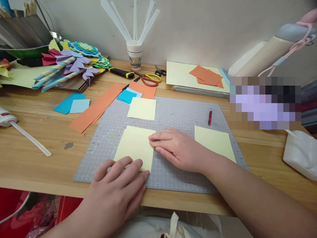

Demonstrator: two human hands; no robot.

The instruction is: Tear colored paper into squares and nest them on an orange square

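Observation:
A pale yellow sheet of paper lies on the grey cutting mat in front of me. My left hand rests over its lower edge, fingers apart and bent, with the thumb by the lower right corner. At the right edge, near the upper corner, the fingers of my right hand are pressed together on the paper. Another yellow sheet lies partly under my right forearm. Beyond the first sheet is a smaller yellow square, beside blue squares.
Orange strips and blue paper lie left of the mat. A pencil is on its right side. Behind stand scissors, a cutter and a paper cup of glue sticks. A glue gun lies far left.

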